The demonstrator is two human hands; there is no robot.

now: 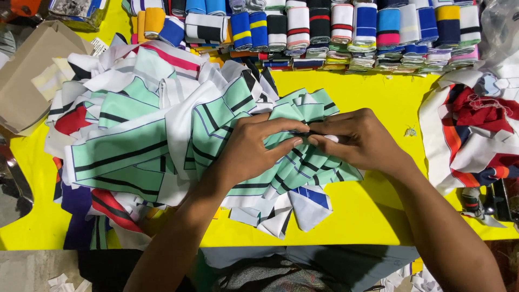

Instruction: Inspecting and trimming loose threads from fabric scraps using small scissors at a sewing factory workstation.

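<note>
Your left hand and right hand both pinch a mint green striped fabric piece on top of the fabric pile, in the middle of the yellow table. Keep its edges lined up, maybe. The cardboard box left of the pile holds pale scraps.
</note>
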